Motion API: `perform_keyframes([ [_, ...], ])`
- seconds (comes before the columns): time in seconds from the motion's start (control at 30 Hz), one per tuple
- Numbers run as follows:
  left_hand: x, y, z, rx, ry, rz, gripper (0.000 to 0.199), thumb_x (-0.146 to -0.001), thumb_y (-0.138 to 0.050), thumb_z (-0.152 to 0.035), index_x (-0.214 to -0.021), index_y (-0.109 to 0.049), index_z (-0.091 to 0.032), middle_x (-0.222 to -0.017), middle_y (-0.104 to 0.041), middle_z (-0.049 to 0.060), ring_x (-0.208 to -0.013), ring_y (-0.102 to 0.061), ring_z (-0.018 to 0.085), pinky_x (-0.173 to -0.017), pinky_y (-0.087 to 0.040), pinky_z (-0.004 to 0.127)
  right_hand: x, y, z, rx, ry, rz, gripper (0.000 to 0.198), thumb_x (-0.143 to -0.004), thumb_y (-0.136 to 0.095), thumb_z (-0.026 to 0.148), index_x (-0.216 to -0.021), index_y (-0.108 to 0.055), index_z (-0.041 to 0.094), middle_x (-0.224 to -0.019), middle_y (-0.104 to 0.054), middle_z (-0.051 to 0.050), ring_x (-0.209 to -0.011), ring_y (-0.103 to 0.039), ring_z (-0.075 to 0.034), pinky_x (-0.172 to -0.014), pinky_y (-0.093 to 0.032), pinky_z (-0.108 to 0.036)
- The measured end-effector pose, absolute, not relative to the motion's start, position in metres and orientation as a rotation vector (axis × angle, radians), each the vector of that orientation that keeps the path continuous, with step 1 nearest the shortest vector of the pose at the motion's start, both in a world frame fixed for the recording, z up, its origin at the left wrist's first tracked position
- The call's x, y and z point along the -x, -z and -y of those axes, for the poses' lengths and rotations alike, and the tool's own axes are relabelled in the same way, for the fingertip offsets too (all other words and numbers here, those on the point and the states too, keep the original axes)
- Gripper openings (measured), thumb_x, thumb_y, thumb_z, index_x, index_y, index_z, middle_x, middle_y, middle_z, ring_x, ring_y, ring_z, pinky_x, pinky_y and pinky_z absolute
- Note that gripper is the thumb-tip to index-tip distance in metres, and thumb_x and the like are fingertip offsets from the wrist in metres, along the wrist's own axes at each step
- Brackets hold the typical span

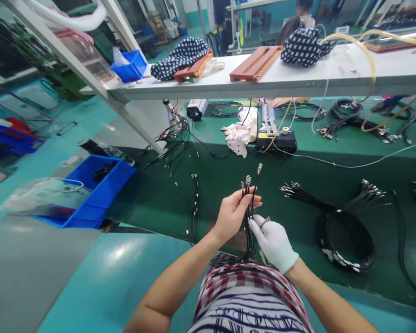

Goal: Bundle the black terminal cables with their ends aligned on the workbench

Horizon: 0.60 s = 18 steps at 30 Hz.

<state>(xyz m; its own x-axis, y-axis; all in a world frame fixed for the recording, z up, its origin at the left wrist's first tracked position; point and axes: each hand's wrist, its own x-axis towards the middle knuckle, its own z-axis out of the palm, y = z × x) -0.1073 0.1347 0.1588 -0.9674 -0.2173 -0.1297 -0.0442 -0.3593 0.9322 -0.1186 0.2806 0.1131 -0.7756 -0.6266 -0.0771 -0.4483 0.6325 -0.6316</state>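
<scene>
My bare left hand (231, 213) is closed around a small bunch of black cables (248, 233), just below their metal connector ends (248, 180). One connector (260, 168) stands apart, higher than the others. My right hand (273, 240), in a white glove, pinches the same cables a little lower, thumb against them. The cables run down towards my lap over the edge of the green table (152, 203). To the left lies another thin bundle of black cables (195, 208) with white tags. On the right rests a large coil of black cables (348, 240) with many connector ends.
A blue bin (100, 194) holding a plastic bag stands at the left edge. Above the table's far side runs a white shelf (208, 88) with orange-brown trays (254, 64) and checkered cloths. A black box (280, 141) and pale gloves (241, 134) lie underneath. Another person's hands (280, 101) show behind.
</scene>
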Motion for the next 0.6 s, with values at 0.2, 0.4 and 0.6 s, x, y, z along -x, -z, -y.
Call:
perform_keyframes([
  [0.2,0.109,-0.164,-0.131,-0.337,2.433,1.712,0.036,-0.088,-0.061,-0.041,-0.103,-0.062,-0.008,-0.089,-0.07,0.011,-0.083,-0.069,0.019,-0.084,-0.057,0.035,0.115,-0.123,-0.286,0.93,0.64,-2.662,0.032,-0.102,-0.037,0.032,-0.089,-0.063,0.019,-0.066,-0.064,-0.003,-0.063,-0.064,-0.021,-0.057,-0.028,-0.03],
  [0.4,0.112,-0.167,-0.13,-0.192,2.393,1.858,0.032,-0.091,-0.055,-0.039,-0.101,-0.064,-0.009,-0.069,-0.055,0.0,-0.063,-0.056,0.01,-0.071,-0.052,0.026,0.126,-0.138,-0.295,1.005,0.604,-2.597,0.031,-0.102,-0.039,0.032,-0.109,-0.067,0.021,-0.089,-0.072,-0.004,-0.079,-0.069,-0.023,-0.063,-0.038,-0.029],
  [0.6,0.111,-0.179,-0.134,0.098,2.265,2.126,0.026,-0.095,-0.048,-0.032,-0.088,-0.063,-0.012,-0.103,-0.066,0.009,-0.097,-0.059,0.016,-0.092,-0.044,0.028,0.151,-0.173,-0.3,1.12,0.659,-2.607,0.053,-0.104,-0.021,0.041,-0.111,-0.065,0.014,-0.084,-0.069,-0.012,-0.075,-0.067,-0.028,-0.068,-0.047,-0.035],
])
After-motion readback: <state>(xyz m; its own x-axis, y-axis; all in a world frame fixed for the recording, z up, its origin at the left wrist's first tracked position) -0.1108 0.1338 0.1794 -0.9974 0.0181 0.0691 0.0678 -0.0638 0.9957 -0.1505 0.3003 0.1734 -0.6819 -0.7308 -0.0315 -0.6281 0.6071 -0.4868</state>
